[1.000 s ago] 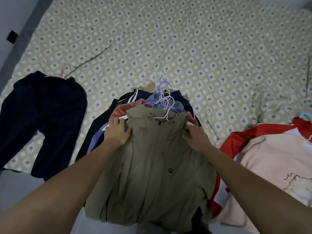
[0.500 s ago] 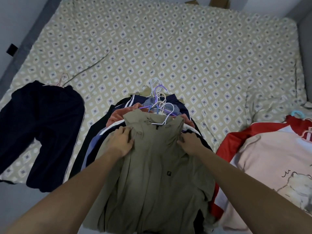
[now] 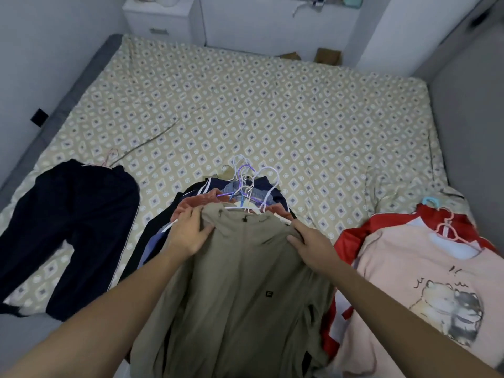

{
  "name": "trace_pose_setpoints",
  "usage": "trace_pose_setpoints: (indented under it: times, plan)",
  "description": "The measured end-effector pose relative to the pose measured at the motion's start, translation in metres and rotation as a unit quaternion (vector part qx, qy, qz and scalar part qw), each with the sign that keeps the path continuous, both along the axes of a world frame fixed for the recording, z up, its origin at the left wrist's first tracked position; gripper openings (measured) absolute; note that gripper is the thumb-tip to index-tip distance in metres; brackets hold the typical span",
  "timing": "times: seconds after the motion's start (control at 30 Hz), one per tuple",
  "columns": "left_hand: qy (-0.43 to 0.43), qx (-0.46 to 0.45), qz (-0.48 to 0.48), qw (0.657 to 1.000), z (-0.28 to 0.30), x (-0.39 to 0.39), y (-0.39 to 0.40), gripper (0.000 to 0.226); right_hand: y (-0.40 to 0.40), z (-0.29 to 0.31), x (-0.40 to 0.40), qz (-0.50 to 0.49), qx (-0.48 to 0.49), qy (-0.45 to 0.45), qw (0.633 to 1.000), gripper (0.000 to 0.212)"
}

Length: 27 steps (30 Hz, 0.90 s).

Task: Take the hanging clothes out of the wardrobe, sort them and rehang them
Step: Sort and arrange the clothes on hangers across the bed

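I hold the olive jacket (image 3: 240, 282) at both shoulders — left hand (image 3: 188, 233), right hand (image 3: 311, 246) pinching fabric. Lift evenly, freeing its hanger (image 3: 245, 208) beyond my grip — avoid snagging neighbours.

Single head-worn view, looking forward and steeply down from the near edge of the bed (image 3: 272, 110). Close above both forearms; wide angle, reaching the far wall and both side walls.
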<state>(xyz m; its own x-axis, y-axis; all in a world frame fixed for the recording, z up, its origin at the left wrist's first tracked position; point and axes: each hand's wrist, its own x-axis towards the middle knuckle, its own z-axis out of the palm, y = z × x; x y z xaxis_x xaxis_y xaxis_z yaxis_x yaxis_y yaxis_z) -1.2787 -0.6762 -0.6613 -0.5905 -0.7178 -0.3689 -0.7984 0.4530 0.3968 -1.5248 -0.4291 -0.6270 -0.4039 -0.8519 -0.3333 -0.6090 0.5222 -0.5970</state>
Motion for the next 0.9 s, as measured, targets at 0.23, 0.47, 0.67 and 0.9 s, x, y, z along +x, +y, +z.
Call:
trace_pose_setpoints:
  times: [0.23, 0.47, 0.67, 0.9]
  plan:
    - [0.126, -0.011, -0.057, 0.99, 0.097, 0.015, 0.054, 0.034, 0.078, 0.086, 0.0, -0.024, -0.042, 0.034, 0.998, 0.024]
    - [0.216, -0.069, -0.062, 0.972, 0.168, 0.033, 0.185, 0.036, 0.184, 0.166, 0.002, -0.01, -0.095, 0.062, 0.993, 0.045]
    - [0.263, -0.103, -0.056, 0.958, 0.23, 0.045, 0.302, 0.037, 0.295, 0.221, 0.026, -0.067, -0.122, 0.085, 0.987, 0.042]
    - [0.289, -0.081, -0.148, 0.943, 0.267, 0.059, 0.386, 0.038, 0.41, 0.251, 0.069, -0.162, -0.144, 0.111, 0.97, 0.036]
